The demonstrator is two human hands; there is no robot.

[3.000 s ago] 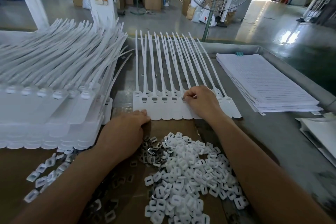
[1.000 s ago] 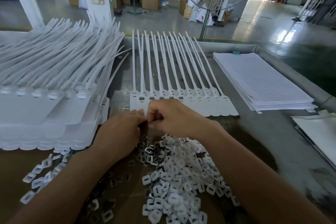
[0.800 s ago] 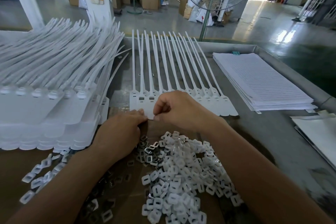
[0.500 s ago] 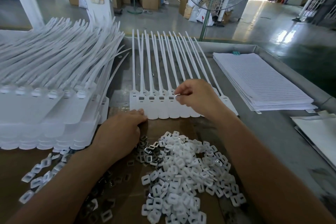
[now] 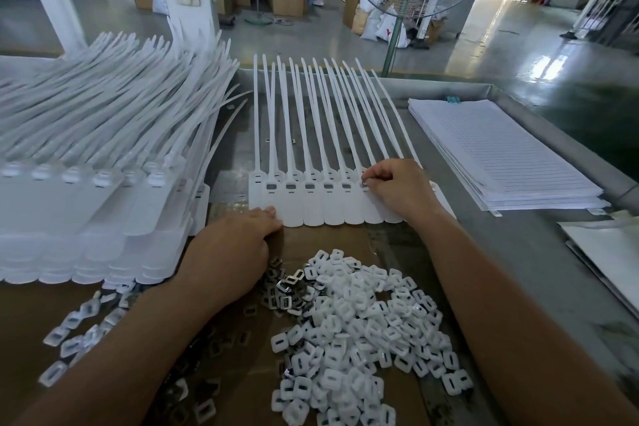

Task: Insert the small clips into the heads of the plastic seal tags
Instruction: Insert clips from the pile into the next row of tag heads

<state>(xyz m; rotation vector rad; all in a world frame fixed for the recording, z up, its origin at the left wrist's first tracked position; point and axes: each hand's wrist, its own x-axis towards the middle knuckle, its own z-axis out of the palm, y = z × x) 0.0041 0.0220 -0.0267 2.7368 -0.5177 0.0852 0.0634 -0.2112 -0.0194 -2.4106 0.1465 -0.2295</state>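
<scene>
Insertion in hand: right hand (image 5: 397,188) pinches a small clip (image 5: 364,183) at a seal tag row (image 5: 313,209) head, 12 o'clock of the clip pile (image 5: 359,315); left hand (image 5: 231,252), fingers straight, pins its 7 o'clock corner; next likely needs a fresh clip.

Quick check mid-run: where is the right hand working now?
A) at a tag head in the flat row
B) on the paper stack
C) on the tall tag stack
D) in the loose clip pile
A: the right hand pinches a small clip at a head in the row of seal tags, beyond the clip pile; the left hand rests at the row's near corner.
</scene>
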